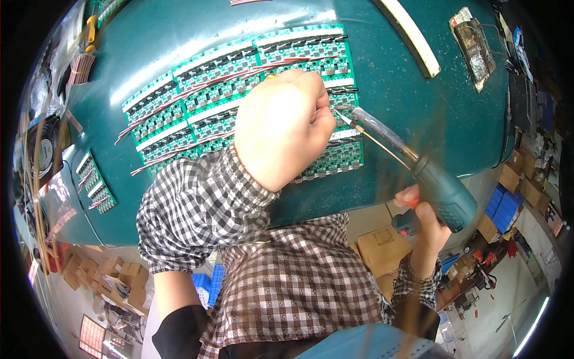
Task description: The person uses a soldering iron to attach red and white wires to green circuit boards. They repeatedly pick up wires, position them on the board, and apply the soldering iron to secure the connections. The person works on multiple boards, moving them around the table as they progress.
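A panel of green circuit boards (218, 93) lies on the green table mat, with rows of small parts and white strips. Over its right half, my left hand (284, 128) is closed in a pinch; what its fingertips hold is hidden. My right hand (427, 221) grips a soldering gun (445, 192) by its dark green handle, a finger at the red trigger. The gun's metal barrel and thin side tube point up-left, and their tips are close to my left fingertips at the panel's right side. Red, white and black wires (197, 90) lie across the boards.
A smaller circuit board (95, 181) with wires lies at the left. Farther right are a curved white strip (409, 37) and a stained, dark block (473, 51). A yellow-handled tool (91, 30) and a wire bundle (81, 69) are at the upper left. Cardboard boxes (382, 251) stand below the table.
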### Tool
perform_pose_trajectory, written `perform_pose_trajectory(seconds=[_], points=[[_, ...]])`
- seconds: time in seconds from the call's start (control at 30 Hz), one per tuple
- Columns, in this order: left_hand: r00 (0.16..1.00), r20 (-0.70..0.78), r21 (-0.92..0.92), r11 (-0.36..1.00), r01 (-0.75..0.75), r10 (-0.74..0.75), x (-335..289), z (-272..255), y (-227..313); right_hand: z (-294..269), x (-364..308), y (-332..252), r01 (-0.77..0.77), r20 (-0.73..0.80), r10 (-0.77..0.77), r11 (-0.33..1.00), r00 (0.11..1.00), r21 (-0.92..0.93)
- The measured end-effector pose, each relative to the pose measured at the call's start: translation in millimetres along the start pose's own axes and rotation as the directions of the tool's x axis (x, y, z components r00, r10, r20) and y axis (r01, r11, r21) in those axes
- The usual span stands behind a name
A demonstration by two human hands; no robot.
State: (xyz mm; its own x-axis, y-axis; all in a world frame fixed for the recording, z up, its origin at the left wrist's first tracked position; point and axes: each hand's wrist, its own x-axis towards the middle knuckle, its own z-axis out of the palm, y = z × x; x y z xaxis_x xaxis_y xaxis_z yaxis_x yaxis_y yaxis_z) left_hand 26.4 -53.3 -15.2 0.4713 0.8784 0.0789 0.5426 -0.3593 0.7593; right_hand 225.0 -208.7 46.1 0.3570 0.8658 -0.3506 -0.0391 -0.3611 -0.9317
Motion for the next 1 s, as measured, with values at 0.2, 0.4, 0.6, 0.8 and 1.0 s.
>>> perform_pose_trajectory(seconds=[0.2,0.4,0.6,0.8,1.0], points=[[1.000,0.000,0.003,1.000,0.001,-0.001,0,0,1,-4,-2,4,0.037,-0.003,-0.037,0.999,0.999,0.030],[1.000,0.000,-0.004,1.000,0.005,-0.005,1,0,0,-4,1,-1,0.040,0.002,-0.040,0.999,0.999,0.008],[1.000,-0.004,0.001,1.000,0.001,-0.001,1,0,1,-2,0,-1,0.013,-0.026,-0.013,1.000,1.000,0.022],[1.000,0.008,-0.013,1.000,0.015,-0.015,0,1,-1,-2,-1,0,0.016,-0.042,-0.016,1.000,0.999,0.011],[0.999,0.015,0.043,0.999,0.028,-0.029,3,1,4,-25,10,-2,0.185,-0.197,-0.192,0.981,0.961,-0.053]])
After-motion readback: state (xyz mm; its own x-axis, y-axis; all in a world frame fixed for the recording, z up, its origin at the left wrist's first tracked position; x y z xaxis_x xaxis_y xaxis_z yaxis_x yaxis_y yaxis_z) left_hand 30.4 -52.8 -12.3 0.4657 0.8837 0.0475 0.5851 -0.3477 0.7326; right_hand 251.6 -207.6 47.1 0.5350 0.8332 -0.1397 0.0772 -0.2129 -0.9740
